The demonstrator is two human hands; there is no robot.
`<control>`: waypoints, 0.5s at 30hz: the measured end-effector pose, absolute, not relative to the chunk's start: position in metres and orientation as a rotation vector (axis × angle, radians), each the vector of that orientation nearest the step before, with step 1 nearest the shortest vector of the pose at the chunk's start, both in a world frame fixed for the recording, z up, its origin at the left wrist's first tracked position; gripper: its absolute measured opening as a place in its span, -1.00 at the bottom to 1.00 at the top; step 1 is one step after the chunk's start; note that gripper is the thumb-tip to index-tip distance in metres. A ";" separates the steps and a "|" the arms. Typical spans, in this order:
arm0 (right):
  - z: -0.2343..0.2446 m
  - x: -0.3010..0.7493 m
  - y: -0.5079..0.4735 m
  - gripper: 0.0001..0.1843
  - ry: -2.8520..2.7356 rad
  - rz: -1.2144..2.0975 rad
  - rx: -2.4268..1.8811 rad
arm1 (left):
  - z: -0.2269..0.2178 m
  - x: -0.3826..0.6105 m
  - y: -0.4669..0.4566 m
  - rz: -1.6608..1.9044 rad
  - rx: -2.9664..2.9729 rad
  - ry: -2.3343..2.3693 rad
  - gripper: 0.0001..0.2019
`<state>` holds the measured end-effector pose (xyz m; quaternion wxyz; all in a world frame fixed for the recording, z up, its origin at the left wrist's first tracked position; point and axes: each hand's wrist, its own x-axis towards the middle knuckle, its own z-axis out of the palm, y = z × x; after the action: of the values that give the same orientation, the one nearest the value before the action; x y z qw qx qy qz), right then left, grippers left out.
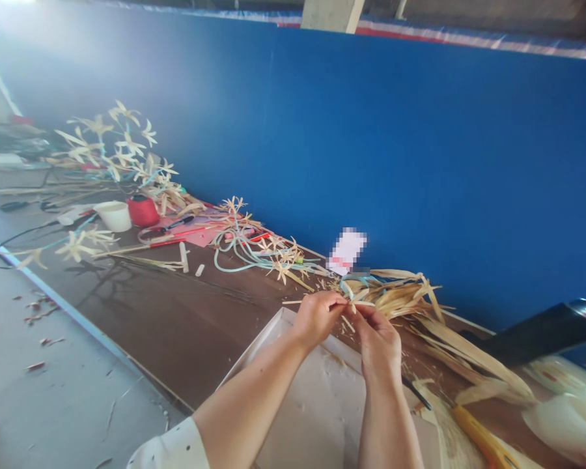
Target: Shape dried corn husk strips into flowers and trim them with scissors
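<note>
Between my two hands, over the far edge of a shallow white box (pixel 303 404), is a small flower of pale husk strips (pixel 353 305). The fingers of my left hand (pixel 318 318) are closed in a pinch on its left side. My right hand (pixel 381 342) pinches it from the right, fingertips close to the left ones. A light-blue strip or stem shows just behind the flower. To the right of my right hand lies a pile of dried husks (pixel 410 303). Exactly where each fingertip grips is too small to make out.
Finished husk flowers (pixel 122 146) stand at the far left near a white cup (pixel 114 215) and a red spool (pixel 143 211). Light-blue cord (pixel 237 251) lies coiled mid-table. A yellow-handled tool (pixel 483 436) rests at lower right. A blue partition (pixel 420 150) borders the table.
</note>
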<state>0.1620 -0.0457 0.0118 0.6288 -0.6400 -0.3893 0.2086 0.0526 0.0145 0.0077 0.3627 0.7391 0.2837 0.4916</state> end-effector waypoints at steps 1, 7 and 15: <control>0.012 0.162 -0.046 -0.65 -0.893 0.474 -1.472 | 0.008 0.052 0.015 1.266 1.912 0.731 -0.85; 0.011 0.162 -0.045 -0.63 -0.876 0.467 -1.498 | 0.008 0.051 0.015 1.248 1.986 0.737 -0.84; 0.010 0.161 -0.045 -0.56 -0.849 0.493 -1.489 | 0.007 0.050 0.014 1.276 2.026 0.759 -0.83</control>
<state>0.1608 -0.0451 0.0097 0.6280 -0.6496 -0.3705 0.2152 0.0503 0.0136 0.0067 0.3099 0.7668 0.2874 0.4830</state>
